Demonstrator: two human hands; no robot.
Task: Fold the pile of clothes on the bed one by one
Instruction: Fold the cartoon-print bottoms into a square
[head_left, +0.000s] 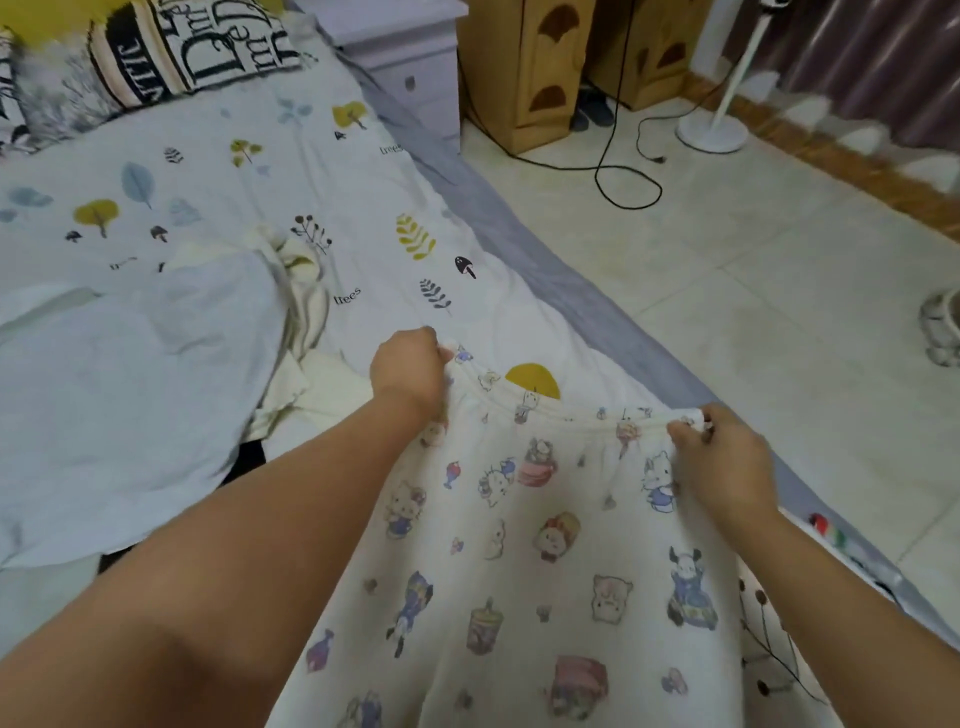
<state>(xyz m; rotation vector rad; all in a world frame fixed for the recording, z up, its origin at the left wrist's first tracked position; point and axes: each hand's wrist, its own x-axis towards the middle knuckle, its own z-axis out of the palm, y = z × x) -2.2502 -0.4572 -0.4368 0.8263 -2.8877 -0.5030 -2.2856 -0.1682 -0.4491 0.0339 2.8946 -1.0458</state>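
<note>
A cream garment printed with small cartoon figures (545, 561) is stretched over the bed's near right part. My left hand (410, 371) grips its top edge at the left corner. My right hand (722, 462) pinches the same ribbed edge at the right corner. The edge sags a little between the two hands. To the left lies a pile of clothes: a pale blue-white garment (119, 395) on top, a cream one (301, 291) bunched beside it, and a bit of black cloth (244, 457) showing underneath.
The bed sheet (249, 171) has a leaf and tree print, with a grey border (519, 244) along the right side. Lettered pillows (192, 47) lie at the head. On the tiled floor (753, 270) stand a fan base (711, 132), wooden cabinets (524, 67) and a black cable (623, 171).
</note>
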